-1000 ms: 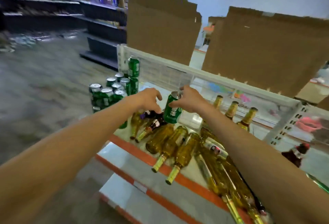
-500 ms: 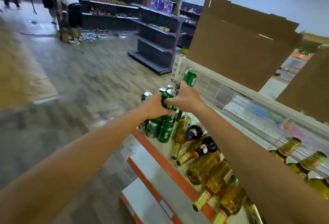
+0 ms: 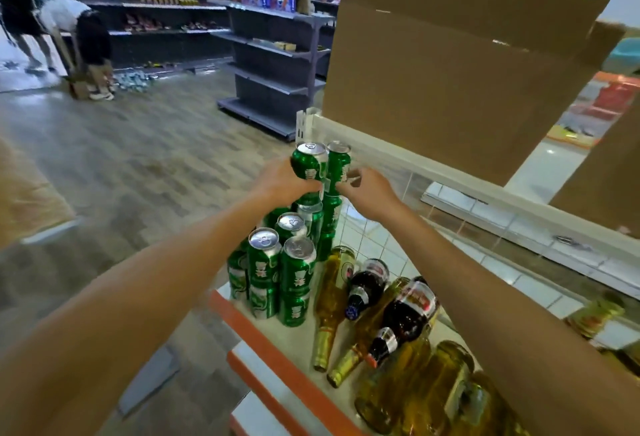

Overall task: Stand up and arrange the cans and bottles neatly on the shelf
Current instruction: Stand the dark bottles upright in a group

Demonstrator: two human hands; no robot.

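My left hand [image 3: 285, 182] grips a green can [image 3: 308, 160], slightly tilted, at the top of a stack of green cans [image 3: 298, 271] on the left end of the white shelf [image 3: 273, 345]. Next to it stands a second top can [image 3: 339, 164]; my right hand [image 3: 372, 191] curls its thumb and fingertips against the side of that can. Amber bottles [image 3: 329, 307] and dark bottles [image 3: 405, 314] lie on their sides to the right of the cans, under my right forearm.
A white wire back panel [image 3: 450, 200] and brown cardboard sheets [image 3: 450, 72] stand behind the shelf. An upright amber bottle [image 3: 595, 314] shows at the right. Dark store shelving [image 3: 273, 55] and a bent-over person [image 3: 86, 37] are across the wooden floor.
The green can went from my right hand into my left and rose to the top of the can stack. My view swung left toward the stack.
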